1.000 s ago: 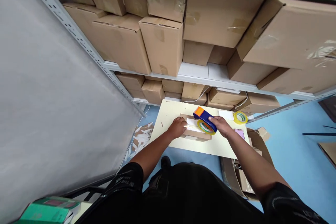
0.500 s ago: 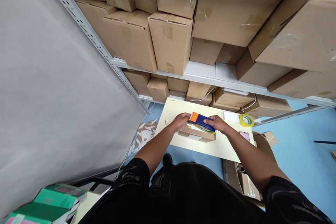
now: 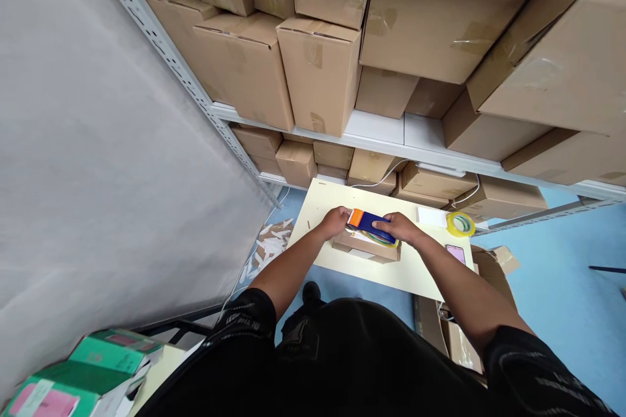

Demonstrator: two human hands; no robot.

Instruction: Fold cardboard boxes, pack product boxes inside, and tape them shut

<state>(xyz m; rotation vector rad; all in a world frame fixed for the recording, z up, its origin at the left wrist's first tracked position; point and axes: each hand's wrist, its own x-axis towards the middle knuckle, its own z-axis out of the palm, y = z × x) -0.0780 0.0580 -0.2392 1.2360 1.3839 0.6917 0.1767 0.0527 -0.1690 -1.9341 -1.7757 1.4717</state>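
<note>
Your dispenser, blue with an orange end, lies flat along the top of a small box on the cream table. Its orange end points left and slightly far, and its long axis runs left to right, nearly in line with the box. The box sits close to the table's near edge, with more tabletop on its left and far sides. To the right, the table reaches on to a phone, with a white card and a yellow tape roll along the far edge. Your right hand is clasped round the dispenser's right part, thumb on top. Your left hand is curled, fingertips at the orange end; whether it grips anything, you cannot tell. Your hands are apart, the dispenser between them.
</note>
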